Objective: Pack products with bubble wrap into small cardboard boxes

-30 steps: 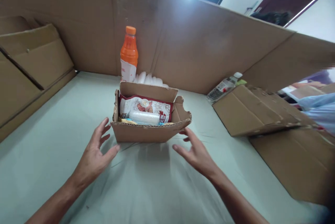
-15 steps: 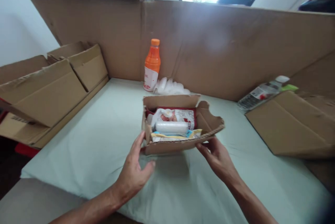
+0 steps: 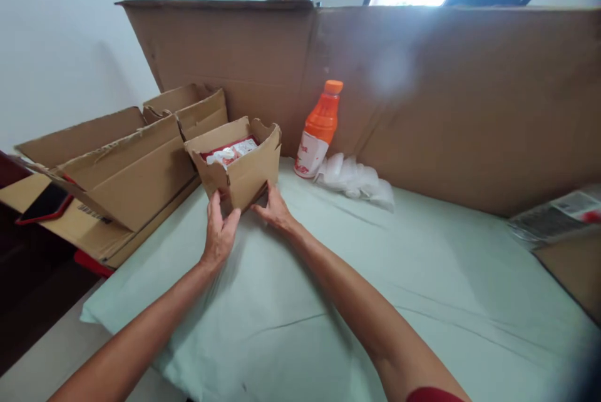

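Observation:
A small open-topped cardboard box [image 3: 253, 170] is between my two hands at the left of the table, close against a larger cardboard box. Inside it a red and white packet [image 3: 232, 153] shows; the front wall hides whatever else lies there. My left hand [image 3: 220, 233] grips the box's lower left corner, thumb on the front and fingers along the side. My right hand [image 3: 275, 208] holds the lower right edge, its fingertips partly under the bottom. To the right of the box stands an orange bottle [image 3: 317, 129] with a white label.
Larger open cardboard boxes [image 3: 141, 170] line the left side, with a dark phone [image 3: 44, 205] on a flap. A translucent white plastic bundle [image 3: 357, 180] lies by the bottle. A tall cardboard wall [image 3: 446, 108] closes the back; a clear bottle [image 3: 554, 217] leans at right. A person's head shows behind.
Both hands have carried the small box from the middle of the table leftward and farther back, beside the larger boxes, and it is now turned. The view has swung left.

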Action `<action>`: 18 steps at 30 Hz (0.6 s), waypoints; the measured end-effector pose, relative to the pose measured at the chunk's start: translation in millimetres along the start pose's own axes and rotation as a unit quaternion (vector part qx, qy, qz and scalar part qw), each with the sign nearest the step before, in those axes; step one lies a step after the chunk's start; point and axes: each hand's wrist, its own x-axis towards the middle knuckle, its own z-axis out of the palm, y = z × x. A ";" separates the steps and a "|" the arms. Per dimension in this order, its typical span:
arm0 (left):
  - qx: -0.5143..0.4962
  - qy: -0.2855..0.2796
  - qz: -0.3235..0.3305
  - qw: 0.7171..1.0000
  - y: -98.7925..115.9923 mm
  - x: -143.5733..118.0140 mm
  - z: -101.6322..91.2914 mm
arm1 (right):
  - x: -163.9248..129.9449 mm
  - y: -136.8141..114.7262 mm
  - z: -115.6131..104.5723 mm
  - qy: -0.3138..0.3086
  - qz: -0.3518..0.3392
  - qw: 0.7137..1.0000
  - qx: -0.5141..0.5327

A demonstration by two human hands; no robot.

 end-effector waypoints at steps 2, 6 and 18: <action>0.012 0.012 0.005 1.000 -10.0 24.5 5.6 | 19.1 6.6 6.6 -0.013 0.011 1.000 -0.007; 0.021 0.020 0.010 1.000 -31.6 59.4 16.4 | 54.9 12.6 15.9 -0.050 0.032 0.996 -0.059; 0.032 -0.027 -0.003 0.999 -78.1 88.2 18.8 | 72.6 -3.7 41.0 -0.052 0.075 0.962 -0.256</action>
